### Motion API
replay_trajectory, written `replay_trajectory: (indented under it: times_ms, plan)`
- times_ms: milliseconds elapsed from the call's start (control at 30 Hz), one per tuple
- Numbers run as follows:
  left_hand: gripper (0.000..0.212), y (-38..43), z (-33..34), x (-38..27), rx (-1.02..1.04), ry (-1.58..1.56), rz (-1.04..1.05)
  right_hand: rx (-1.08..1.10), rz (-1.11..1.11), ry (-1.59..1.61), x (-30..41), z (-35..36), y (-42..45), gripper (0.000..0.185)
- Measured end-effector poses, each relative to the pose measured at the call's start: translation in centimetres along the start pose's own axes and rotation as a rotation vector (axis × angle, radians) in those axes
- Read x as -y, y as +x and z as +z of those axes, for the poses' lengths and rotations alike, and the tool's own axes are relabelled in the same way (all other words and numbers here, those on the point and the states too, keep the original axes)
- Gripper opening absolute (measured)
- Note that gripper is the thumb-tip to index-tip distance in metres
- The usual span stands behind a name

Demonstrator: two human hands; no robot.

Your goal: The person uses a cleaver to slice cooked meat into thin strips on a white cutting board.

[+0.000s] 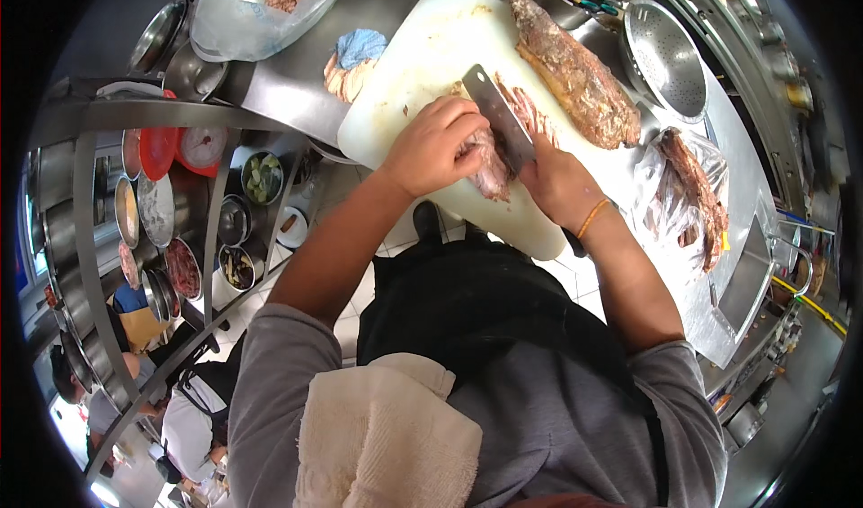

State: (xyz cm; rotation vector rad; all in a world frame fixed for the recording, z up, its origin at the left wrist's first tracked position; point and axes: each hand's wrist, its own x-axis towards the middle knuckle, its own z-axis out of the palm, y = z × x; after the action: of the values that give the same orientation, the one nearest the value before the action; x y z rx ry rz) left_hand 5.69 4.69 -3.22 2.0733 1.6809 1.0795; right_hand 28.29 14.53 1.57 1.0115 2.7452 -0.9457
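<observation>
A piece of cooked meat [491, 174] lies on the white cutting board [431, 43], and my left hand [441, 144] presses on it with curled fingers. My right hand [563, 188] grips a cleaver [499, 113] whose broad steel blade stands along the right side of that piece, close to my left fingertips. Thin slices of meat [526, 107] lie just beyond the blade. A large browned slab of meat [576, 73] rests along the board's right side.
To the right, a darker strip of meat [704, 204] lies on a plastic bag [664, 191]. A steel colander [664, 56] stands behind it. At upper left are a plastic-lined tub [263, 29] with meat pieces and a blue cloth [361, 48]. A shelf rack [84, 204] with bowls stands left; people work beyond.
</observation>
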Motion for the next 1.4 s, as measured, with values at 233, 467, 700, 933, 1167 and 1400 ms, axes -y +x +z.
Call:
replay_trajectory:
  times_ms: [233, 467, 700, 933, 1167, 1400]
  plan:
    - [0.024, -2.2, -1.2, -1.0, -0.273, 0.143, -0.013, -0.068, 0.141, -0.019, 1.7, -1.1, -4.6, 0.023]
    - [0.026, -1.5, 0.1, -1.3, -0.134, 0.109, 0.015, 0.007, 0.054, -0.145, 4.1, -0.7, -5.7, 0.023]
    - [0.025, -0.5, 0.1, -0.9, -0.034, 0.144, -0.018, 0.086, 0.035, -0.310, 5.8, -0.3, -4.5, 0.023]
    - [0.028, -0.5, 0.1, -0.3, 0.015, 0.123, -0.043, 0.238, 0.130, -0.276, 5.9, -1.3, -2.1, 0.021]
    - [0.031, -0.5, 0.6, -0.4, -0.033, 0.086, -0.021, 0.054, 0.084, -0.132, 2.5, 1.2, 1.5, 0.024]
    - [0.032, -0.8, 0.5, -0.5, -0.126, 0.123, -0.037, 0.067, -0.026, -0.126, 1.9, -0.3, -1.0, 0.023]
